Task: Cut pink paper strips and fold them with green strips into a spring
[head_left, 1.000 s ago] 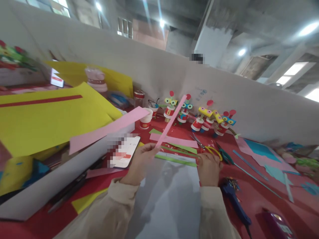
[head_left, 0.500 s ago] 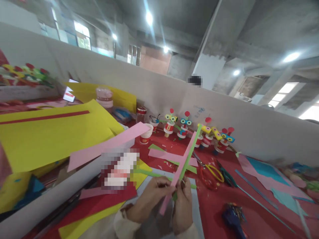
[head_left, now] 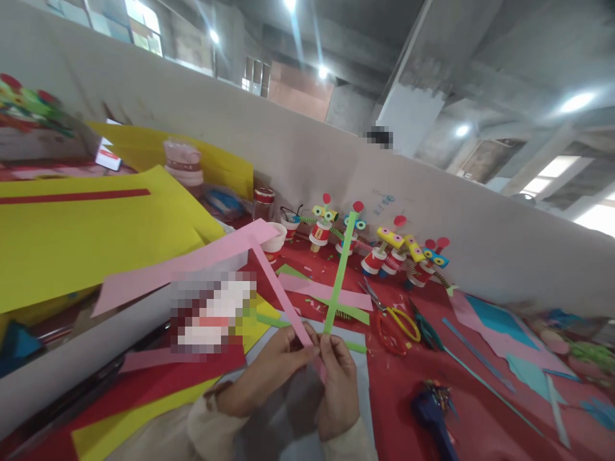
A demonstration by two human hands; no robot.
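Note:
A narrow pink paper strip (head_left: 282, 288) is pinched in my left hand (head_left: 275, 366) and slants up to the left. My right hand (head_left: 339, 384) pinches a light green paper strip (head_left: 340, 275) that stands almost upright. The two hands touch, and the strips meet at the fingertips in a V; whether they are joined there is hidden by the fingers. Both hands hover over a grey sheet (head_left: 358, 384) on the red table. Beyond them lie a wider pink strip (head_left: 350, 297) and a green strip (head_left: 355, 314), crossing each other.
Scissors (head_left: 396, 320) with red and yellow handles and dark green-handled pliers (head_left: 425, 326) lie to the right, near a dark blue tool (head_left: 435, 419). Several paper-cup figures (head_left: 323, 232) line the wall. A white paper roll (head_left: 96, 362) and yellow sheets (head_left: 96, 243) fill the left.
The pink and green strips, side by side before, have swung apart into a V, the pink one leaning left. My hands have drawn together. The view has shifted slightly.

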